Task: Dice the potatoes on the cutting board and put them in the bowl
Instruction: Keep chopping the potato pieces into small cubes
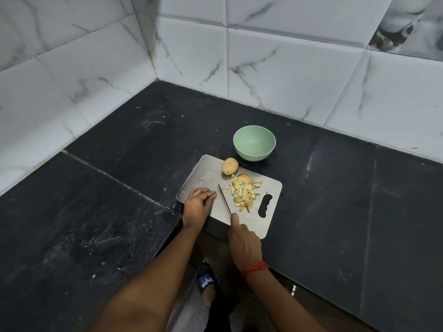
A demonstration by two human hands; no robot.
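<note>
Looking down through the head camera, I see a dark stone table (pixel 119 164) set into a corner of white marbled wall tiles (pixel 275 75). A steel cutting board (pixel 208 173) lies at the table's near edge, with its handle slot (pixel 265 206) toward my right.

A whole potato (pixel 229 166), unpeeled, rests near the board's far edge. Just nearer, to its right, a pile of diced potato (pixel 244 192) is heaped against a larger uncut piece (pixel 246 179) with skin showing. One stray cube (pixel 224 190) lies apart from the pile, just beside the blade. All the dice are on the board. A pale green bowl (pixel 254 155) stands upright on the table just beyond the board's far edge, near the whole potato.

The left hand (pixel 197 203) rests on the board's near-left corner, its fingers (pixel 211 194) loosely bent, tips down on the steel and holding nothing I can see.

The right hand (pixel 244 240) grips a knife (pixel 224 199), the handle hidden in the fist and the index finger (pixel 235 219) stretched along the blade's back. The blade slants away to the left, between the left hand and the pile. I cannot tell whether its edge touches the board.

A red thread (pixel 255 268) circles the right wrist. A foot in a blue sandal (pixel 206 279) shows on the floor between the forearms.
</note>
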